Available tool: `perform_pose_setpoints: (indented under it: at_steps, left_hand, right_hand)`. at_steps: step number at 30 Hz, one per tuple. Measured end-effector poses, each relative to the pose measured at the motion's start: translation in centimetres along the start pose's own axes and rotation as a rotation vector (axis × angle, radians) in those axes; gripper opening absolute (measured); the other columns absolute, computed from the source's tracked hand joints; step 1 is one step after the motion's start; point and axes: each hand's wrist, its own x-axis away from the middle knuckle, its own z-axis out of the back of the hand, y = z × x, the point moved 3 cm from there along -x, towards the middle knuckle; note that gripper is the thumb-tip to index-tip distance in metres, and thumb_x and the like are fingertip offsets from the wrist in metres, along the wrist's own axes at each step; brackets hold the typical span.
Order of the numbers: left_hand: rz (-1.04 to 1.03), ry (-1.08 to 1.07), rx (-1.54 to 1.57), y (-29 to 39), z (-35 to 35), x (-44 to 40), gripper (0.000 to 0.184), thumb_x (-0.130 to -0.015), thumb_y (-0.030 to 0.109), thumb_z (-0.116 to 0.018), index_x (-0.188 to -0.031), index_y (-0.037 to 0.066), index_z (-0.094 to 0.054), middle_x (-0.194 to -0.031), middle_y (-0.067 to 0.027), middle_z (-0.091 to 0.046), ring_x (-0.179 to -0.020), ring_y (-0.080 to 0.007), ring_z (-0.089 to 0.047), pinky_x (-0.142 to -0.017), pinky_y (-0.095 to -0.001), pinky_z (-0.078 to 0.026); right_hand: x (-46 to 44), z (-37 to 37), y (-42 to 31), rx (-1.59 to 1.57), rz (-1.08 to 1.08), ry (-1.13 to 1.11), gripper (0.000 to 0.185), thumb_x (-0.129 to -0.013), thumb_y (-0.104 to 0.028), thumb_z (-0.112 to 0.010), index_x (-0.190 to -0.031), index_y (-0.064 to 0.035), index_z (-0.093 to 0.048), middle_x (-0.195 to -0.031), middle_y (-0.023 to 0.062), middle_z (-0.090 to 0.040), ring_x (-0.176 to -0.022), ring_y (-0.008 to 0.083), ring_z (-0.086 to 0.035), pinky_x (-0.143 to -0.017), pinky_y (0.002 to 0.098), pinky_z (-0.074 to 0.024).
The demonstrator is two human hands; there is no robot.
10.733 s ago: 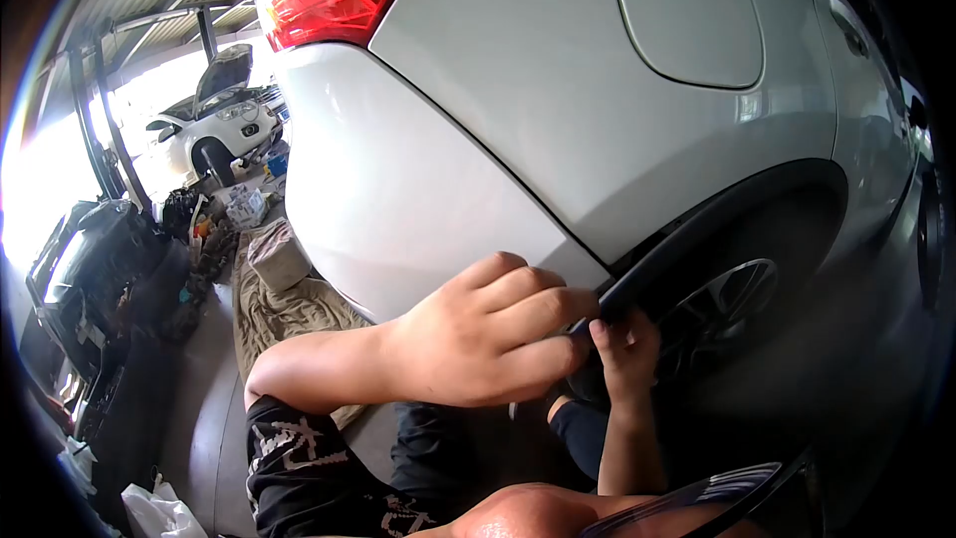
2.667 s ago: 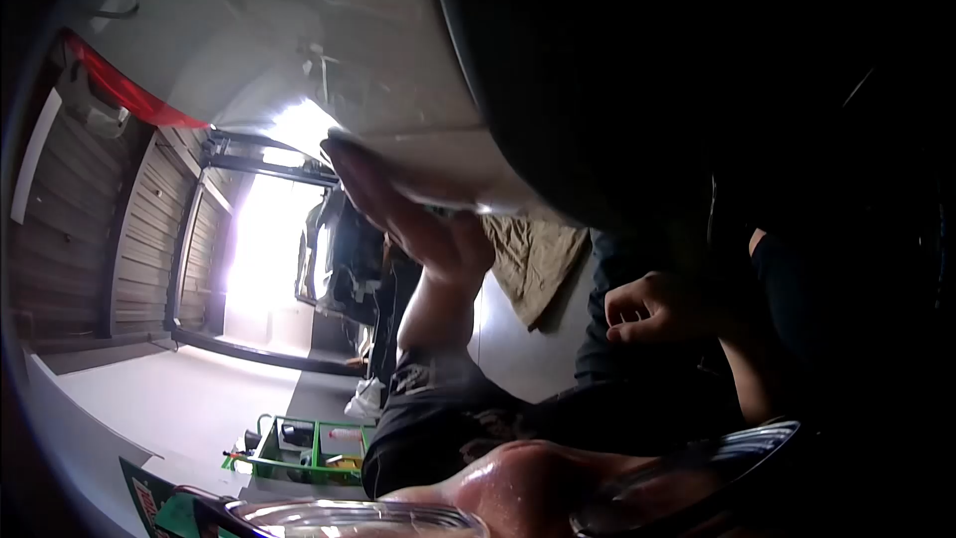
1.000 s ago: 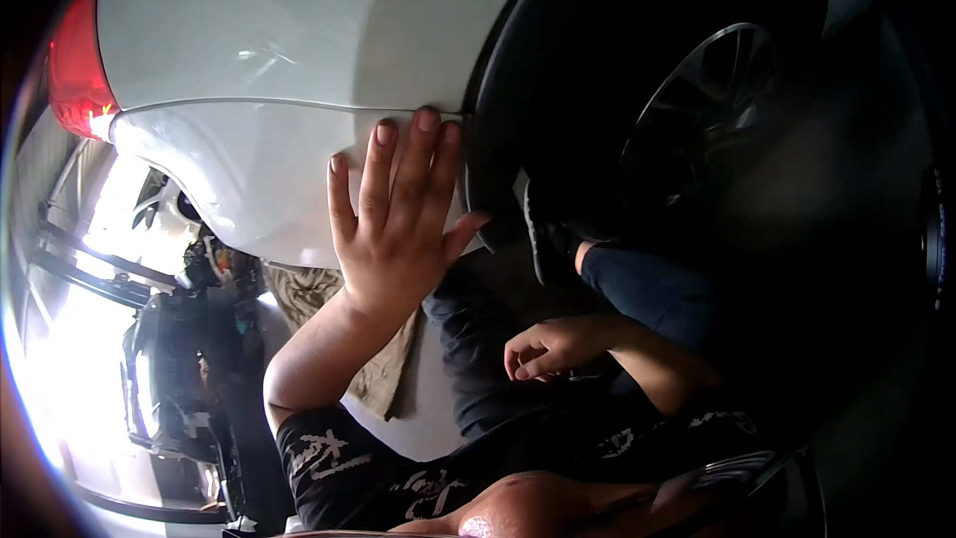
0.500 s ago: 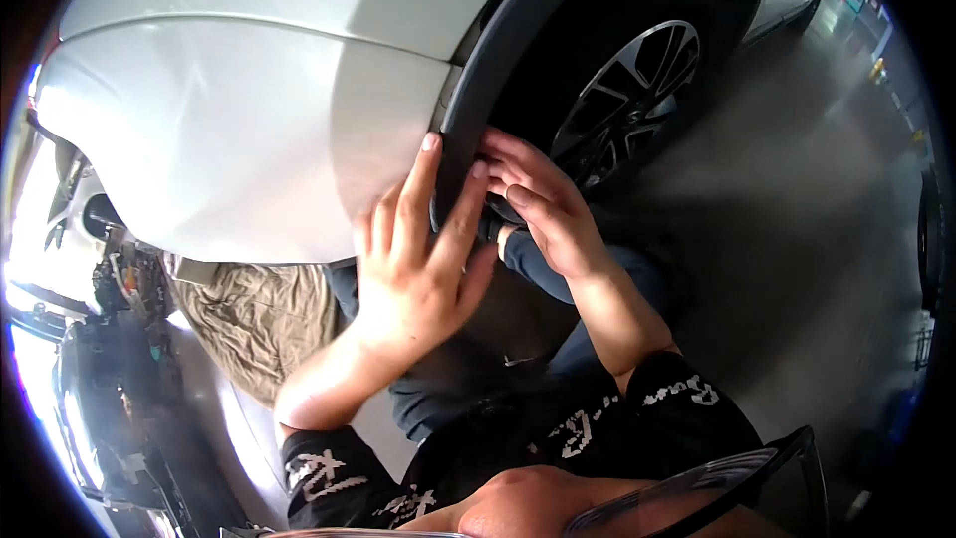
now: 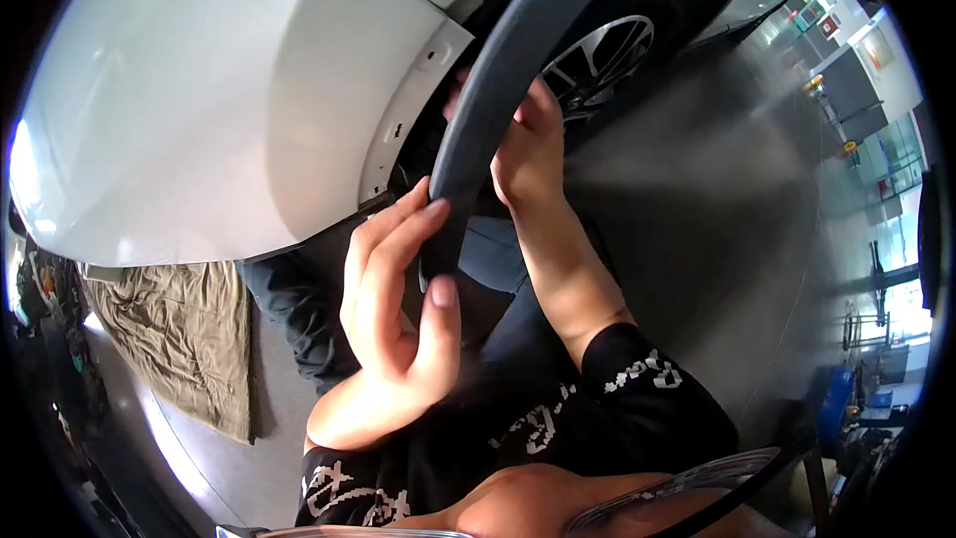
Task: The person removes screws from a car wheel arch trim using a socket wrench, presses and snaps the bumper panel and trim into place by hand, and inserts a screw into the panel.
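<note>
A dark grey wheel arch trim curves along the wheel opening of a white car. Its lower part stands away from the white bumper, showing a flange with slots. My right hand is wrapped round the trim from the wheel side, with fingertips showing behind its bumper-side edge. Against the trim's lower end rest the fingertips of my left hand, its thumb held apart from the fingers. Behind the trim is the wheel.
A crumpled brown cloth lies at the lower left, below the bumper. My bent legs are close under the trim. Grey floor extends to the right, with workshop equipment at the far right edge.
The trim's lower part has come away from the bumper, baring the slotted flange. My right hand has moved up round the trim; my left hand has shifted down to its lower end.
</note>
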Motion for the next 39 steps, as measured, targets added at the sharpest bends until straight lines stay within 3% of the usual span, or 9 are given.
perform_pose_setpoints:
  at_steps: [8,11,12,17,20,26,28,34,39]
  left_hand:
    - [-0.025,-0.073,-0.068,0.4,0.2,0.8,0.026,-0.09,0.007,-0.057,-0.103,-0.008,-0.074,-0.144,-0.0375,-0.052,-0.121,-0.0374,-0.063,-0.103,-0.0424,-0.051]
    - [-0.05,-0.104,-0.125,0.2,-0.1,1.3,0.026,-0.088,0.007,-0.057,-0.1,-0.006,-0.075,-0.147,-0.0381,-0.05,-0.12,-0.0374,-0.063,-0.1,-0.0414,-0.051]
    - [-0.052,-0.066,-0.078,-0.1,-0.4,1.4,0.025,-0.086,0.007,-0.057,-0.098,-0.004,-0.076,-0.148,-0.0385,-0.048,-0.122,-0.0387,-0.061,-0.101,-0.0428,-0.05]
    - [-0.031,-0.019,-0.111,-0.2,-1.1,1.8,0.025,-0.087,0.009,-0.058,-0.097,-0.002,-0.077,-0.15,-0.0374,-0.047,-0.131,-0.0398,-0.056,-0.106,-0.045,-0.047]
    - [-0.069,0.017,-0.244,-0.6,-1.2,1.3,0.027,-0.092,0.016,-0.059,-0.097,-0.002,-0.078,-0.152,-0.0352,-0.046,-0.136,-0.0408,-0.053,-0.109,-0.0466,-0.045]
    - [-0.054,0.032,-0.335,-1.3,-0.1,0.7,0.045,-0.106,0.03,-0.043,-0.109,-0.004,-0.072,-0.153,-0.029,-0.051,-0.136,-0.0409,-0.056,-0.115,-0.0527,-0.045]
    - [-0.128,0.028,-0.349,-2.9,1.1,1.3,0.047,-0.108,0.033,-0.039,-0.12,-0.004,-0.066,-0.153,-0.0288,-0.05,-0.136,-0.0409,-0.057,-0.114,-0.0557,-0.048]
    - [-0.156,0.2,-0.408,-7.7,-1.5,5.6,0.04,-0.106,0.031,-0.058,-0.12,-0.006,-0.055,-0.137,-0.0255,-0.057,-0.123,-0.0341,-0.061,-0.106,-0.0486,-0.054]
    - [-0.015,-0.463,-0.532,-10.7,-4.5,12.5,0.012,-0.09,0.001,-0.063,-0.097,0.003,-0.073,-0.096,-0.0151,-0.073,-0.093,-0.0347,-0.069,-0.088,-0.0431,-0.053]
  right_hand:
    - [-3.2,-1.1,0.9,0.09,0.113,-0.02,0.014,-0.097,-0.009,-0.072,-0.091,0.0025,-0.068,-0.078,0.015,-0.072,-0.064,0.0249,-0.074,-0.055,0.0368,-0.0636]
    - [-3.3,-1.5,0.4,0.019,0.085,-0.041,0.016,-0.097,-0.011,-0.074,-0.09,0.0024,-0.068,-0.079,0.015,-0.072,-0.064,0.0249,-0.074,-0.056,0.0373,-0.0641]
    - [-3.0,-1.4,0.3,0.051,-0.009,-0.064,0.011,-0.097,0.004,-0.065,-0.104,-0.0046,-0.067,-0.094,-0.0015,-0.07,-0.084,0.005,-0.063,-0.078,0.023,-0.0534]
    - [-3.1,-1.8,-0.7,-0.055,-0.096,-0.07,0.01,-0.095,0.003,-0.065,-0.103,-0.0021,-0.068,-0.089,0.0033,-0.071,-0.078,0.0109,-0.067,-0.07,0.0253,-0.0553]
    - [-3.3,-0.9,1.4,0.193,0.278,-0.179,0.014,-0.093,-0.005,-0.068,-0.105,0.0025,-0.07,-0.084,0.0083,-0.073,-0.069,0.0159,-0.073,-0.057,0.0278,-0.0577]
    - [6.8,4.4,0.1,0.447,-0.195,-0.3,0.018,-0.105,-0.017,-0.066,-0.104,0.0001,-0.07,-0.083,0.0049,-0.072,-0.075,0.0099,-0.069,-0.071,0.0259,-0.0568]
    - [12.6,11.0,-0.5,0.756,0.148,-0.136,0.016,-0.108,-0.013,-0.06,-0.106,-0.0008,-0.07,-0.081,0.0048,-0.071,-0.076,0.0102,-0.069,-0.072,0.0265,-0.0575]
    - [31.9,33.2,-5.3,1.138,-0.455,0.974,0.021,-0.106,-0.016,-0.058,-0.119,-0.0039,-0.07,-0.1,0.0086,-0.071,-0.089,0.0174,-0.07,-0.08,0.0335,-0.0578]
    - [41.0,35.8,-1.6,0.871,-0.712,1.048,0.028,-0.103,-0.023,-0.062,-0.12,-0.0009,-0.069,-0.107,0.0069,-0.069,-0.098,0.0173,-0.063,-0.089,0.0328,-0.0491]
